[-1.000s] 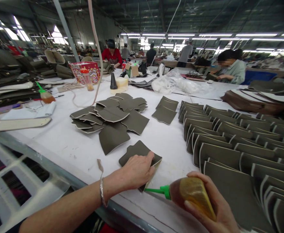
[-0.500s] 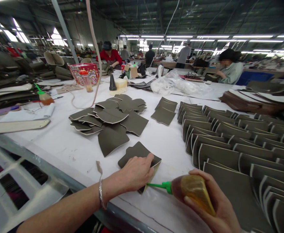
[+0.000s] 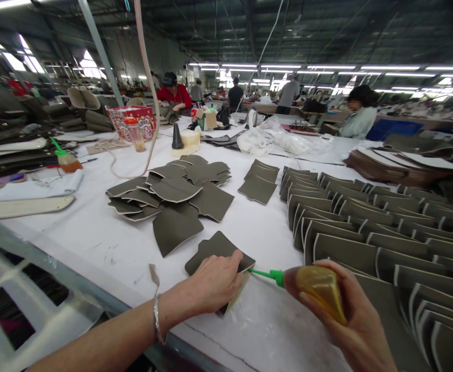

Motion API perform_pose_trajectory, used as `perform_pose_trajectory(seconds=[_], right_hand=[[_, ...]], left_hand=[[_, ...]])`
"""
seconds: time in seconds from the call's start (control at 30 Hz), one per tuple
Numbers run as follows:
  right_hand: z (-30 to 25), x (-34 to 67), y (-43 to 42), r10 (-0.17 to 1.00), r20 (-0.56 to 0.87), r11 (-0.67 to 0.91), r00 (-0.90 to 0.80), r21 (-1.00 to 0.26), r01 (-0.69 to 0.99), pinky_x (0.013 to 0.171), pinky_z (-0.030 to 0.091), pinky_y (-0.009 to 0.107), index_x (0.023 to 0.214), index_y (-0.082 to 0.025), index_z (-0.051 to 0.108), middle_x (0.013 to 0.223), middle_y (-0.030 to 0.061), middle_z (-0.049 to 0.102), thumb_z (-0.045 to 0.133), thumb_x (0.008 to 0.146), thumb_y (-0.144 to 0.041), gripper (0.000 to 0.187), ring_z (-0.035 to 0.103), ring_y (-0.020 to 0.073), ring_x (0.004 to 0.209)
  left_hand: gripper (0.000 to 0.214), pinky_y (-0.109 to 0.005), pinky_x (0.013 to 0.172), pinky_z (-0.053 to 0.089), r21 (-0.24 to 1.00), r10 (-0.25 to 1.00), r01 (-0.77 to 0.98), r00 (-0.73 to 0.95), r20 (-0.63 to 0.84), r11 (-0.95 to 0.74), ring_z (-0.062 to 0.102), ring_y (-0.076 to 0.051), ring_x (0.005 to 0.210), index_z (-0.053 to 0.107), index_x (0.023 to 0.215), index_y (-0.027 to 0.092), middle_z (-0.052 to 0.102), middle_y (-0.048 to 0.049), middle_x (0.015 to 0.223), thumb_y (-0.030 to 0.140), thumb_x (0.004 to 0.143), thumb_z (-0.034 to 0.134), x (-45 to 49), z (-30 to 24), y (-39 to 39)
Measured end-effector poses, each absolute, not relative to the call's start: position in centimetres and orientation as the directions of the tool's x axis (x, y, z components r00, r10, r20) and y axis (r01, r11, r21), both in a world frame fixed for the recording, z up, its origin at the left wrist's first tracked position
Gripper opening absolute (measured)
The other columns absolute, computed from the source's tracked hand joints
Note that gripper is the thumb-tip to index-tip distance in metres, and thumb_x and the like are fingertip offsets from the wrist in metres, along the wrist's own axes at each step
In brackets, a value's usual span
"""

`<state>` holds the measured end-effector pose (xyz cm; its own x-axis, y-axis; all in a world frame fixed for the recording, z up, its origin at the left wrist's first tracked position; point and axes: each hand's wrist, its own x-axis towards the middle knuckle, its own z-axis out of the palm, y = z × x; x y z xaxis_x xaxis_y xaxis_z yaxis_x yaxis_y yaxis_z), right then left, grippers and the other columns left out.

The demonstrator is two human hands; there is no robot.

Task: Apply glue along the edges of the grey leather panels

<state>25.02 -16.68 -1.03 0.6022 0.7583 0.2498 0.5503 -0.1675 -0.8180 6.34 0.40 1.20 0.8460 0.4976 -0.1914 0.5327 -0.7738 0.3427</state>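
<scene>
My left hand (image 3: 219, 283) bears down on a dark olive leather-like piece (image 3: 215, 249) at the table's near edge. Its index finger lies on top while the other fingers curl at the piece's edge, partly hidden. A paler, yellowish strip shows beneath that edge. In my right hand (image 3: 352, 305) is a glue bottle (image 3: 314, 287), tilted on its side, with amber liquid inside. Its thin green nozzle points left and meets the piece's right corner. Beyond my left hand lies a loose pile of similar pieces (image 3: 175, 188).
Rows of overlapping curved pieces (image 3: 338, 248) fill the right side. A small stack (image 3: 258, 188) lies mid-table. A second glue bottle (image 3: 68, 157) stands at left, near a hanging hose (image 3: 149, 77). Plastic wrap (image 3: 268, 137) sits behind. Other people work in the background.
The bottle's nozzle has travelled along the piece's edge, away from me, from the near end to the right corner. My left hand stays on the piece. The view has shifted slightly.
</scene>
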Motion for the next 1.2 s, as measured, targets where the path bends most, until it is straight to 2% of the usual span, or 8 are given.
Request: perform_pose_trajectory(seconds=[0.2, 0.4, 0.6, 0.77, 1.0, 1.2], right_hand=[[-1.2, 24.1, -17.0, 0.794, 0.192, -0.14, 0.576, -0.865, 0.481, 0.083, 0.047, 0.027, 0.12, -0.033, 0.053, 0.108, -0.0013, 0.06, 0.069, 0.079, -0.055, 0.049, 0.063, 0.0209, 0.09], [-1.7, 26.4, -16.9, 0.764, 0.341, -0.141, 0.548, -0.741, 0.656, 0.072, 0.051, 0.024, 0.119, -0.03, 0.054, 0.108, 0.0007, 0.062, 0.072, 0.078, -0.052, 0.05, 0.063, 0.0202, 0.087], [-1.7, 25.5, -16.9, 0.768, 0.266, -0.165, 0.583, -0.797, 0.581, 0.079, 0.049, 0.024, 0.12, -0.032, 0.054, 0.114, 0.0, 0.059, 0.07, 0.08, -0.054, 0.049, 0.062, 0.0201, 0.093], [-1.0, 25.5, -16.5, 0.726, 0.355, -0.149, 0.589, -0.755, 0.639, 0.07, 0.05, 0.025, 0.116, -0.029, 0.055, 0.104, 0.0005, 0.062, 0.072, 0.077, -0.053, 0.049, 0.062, 0.0202, 0.083], [0.5, 23.2, -16.7, 0.692, 0.23, -0.23, 0.685, -0.829, 0.51, 0.081, 0.046, 0.031, 0.113, -0.03, 0.056, 0.106, -0.0001, 0.06, 0.069, 0.076, -0.059, 0.049, 0.06, 0.0233, 0.088], [-0.1, 24.1, -16.8, 0.685, 0.212, -0.258, 0.697, -0.825, 0.504, 0.079, 0.046, 0.03, 0.115, -0.029, 0.055, 0.108, 0.0005, 0.061, 0.07, 0.073, -0.061, 0.054, 0.06, 0.0247, 0.092]], left_hand=[[0.023, -0.044, 0.072, 0.053, 0.34, 0.504, 0.543, 0.84, -0.202, -0.768, 0.07, -0.033, 0.083, 0.049, 0.109, 0.019, 0.071, -0.0097, 0.086, 0.026, 0.092, 0.034, 6.3, 1.2, 0.5], [0.024, -0.047, 0.073, 0.052, 0.346, 0.497, 0.537, 0.843, -0.204, -0.769, 0.07, -0.035, 0.084, 0.049, 0.109, 0.018, 0.071, -0.0101, 0.086, 0.027, 0.092, 0.034, 6.4, 1.2, 0.6], [0.025, -0.045, 0.071, 0.053, 0.35, 0.496, 0.537, 0.843, -0.207, -0.768, 0.07, -0.034, 0.083, 0.05, 0.108, 0.018, 0.071, -0.01, 0.086, 0.028, 0.092, 0.034, 6.4, 1.3, 0.7], [0.027, -0.044, 0.073, 0.052, 0.355, 0.496, 0.546, 0.838, -0.228, -0.759, 0.069, -0.034, 0.084, 0.05, 0.11, 0.018, 0.071, -0.01, 0.087, 0.028, 0.092, 0.033, 6.4, 1.5, 0.7], [0.027, -0.041, 0.073, 0.049, 0.373, 0.501, 0.551, 0.834, -0.23, -0.747, 0.069, -0.033, 0.085, 0.051, 0.11, 0.019, 0.071, -0.0099, 0.087, 0.031, 0.093, 0.035, 6.5, 1.5, 0.8], [0.025, -0.04, 0.073, 0.05, 0.359, 0.508, 0.556, 0.831, -0.226, -0.749, 0.069, -0.032, 0.084, 0.051, 0.109, 0.019, 0.071, -0.009, 0.086, 0.028, 0.092, 0.036, 6.5, 1.4, 0.8]])
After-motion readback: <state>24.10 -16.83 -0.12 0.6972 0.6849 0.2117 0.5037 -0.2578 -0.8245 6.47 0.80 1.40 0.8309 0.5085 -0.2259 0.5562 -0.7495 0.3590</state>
